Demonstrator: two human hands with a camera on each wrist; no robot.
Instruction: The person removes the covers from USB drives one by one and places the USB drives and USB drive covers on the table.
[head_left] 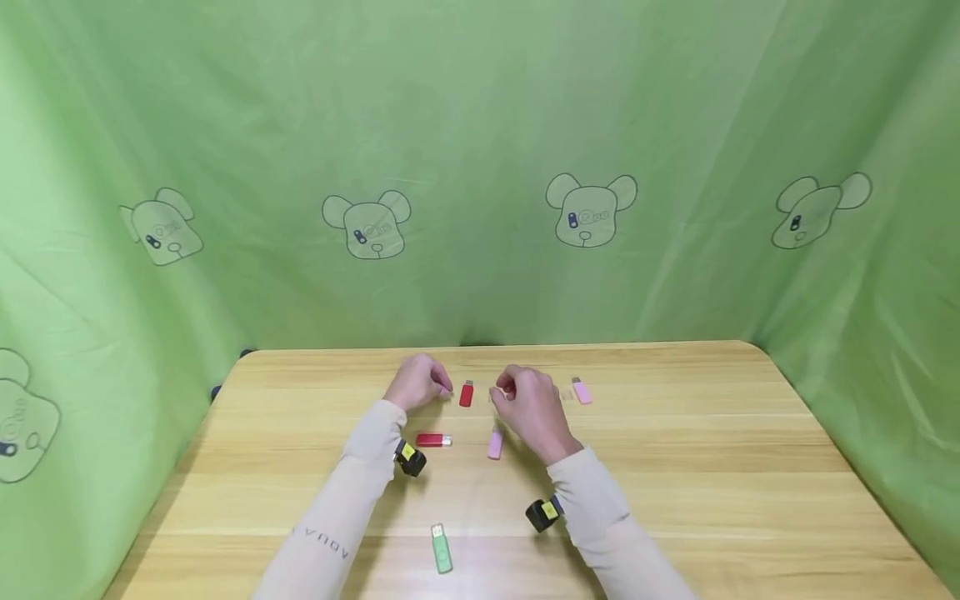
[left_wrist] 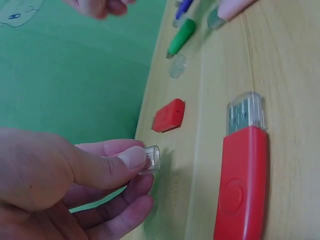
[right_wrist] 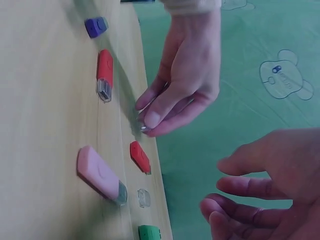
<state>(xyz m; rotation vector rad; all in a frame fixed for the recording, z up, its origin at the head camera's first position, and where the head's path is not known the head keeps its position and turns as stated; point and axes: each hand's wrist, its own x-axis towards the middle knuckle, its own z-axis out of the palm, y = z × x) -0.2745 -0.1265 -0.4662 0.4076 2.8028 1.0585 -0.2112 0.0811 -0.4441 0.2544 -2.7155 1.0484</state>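
Between thumb and index finger my left hand (head_left: 422,382) pinches a small clear cap (left_wrist: 151,159), held close above the table near its far edge. Just right of that hand lies an uncapped red USB stick (head_left: 467,393). A second red USB stick (left_wrist: 242,182), its clear cap on, lies nearer to me. My right hand (right_wrist: 270,182) hovers past the red stick, fingers loosely bent and nothing between them. Below it in the right wrist view are a loose clear cap (right_wrist: 144,198) and a green USB stick (right_wrist: 149,232). A capped pink USB stick (head_left: 495,443) lies beside the right wrist.
Another pink USB stick (head_left: 582,391) lies to the right, with a clear cap (head_left: 567,395) beside it. Near the front is a green USB stick (head_left: 442,548). A blue USB stick (right_wrist: 95,27) shows in the right wrist view. Green curtain (head_left: 480,283) hangs behind the wooden table (head_left: 712,467).
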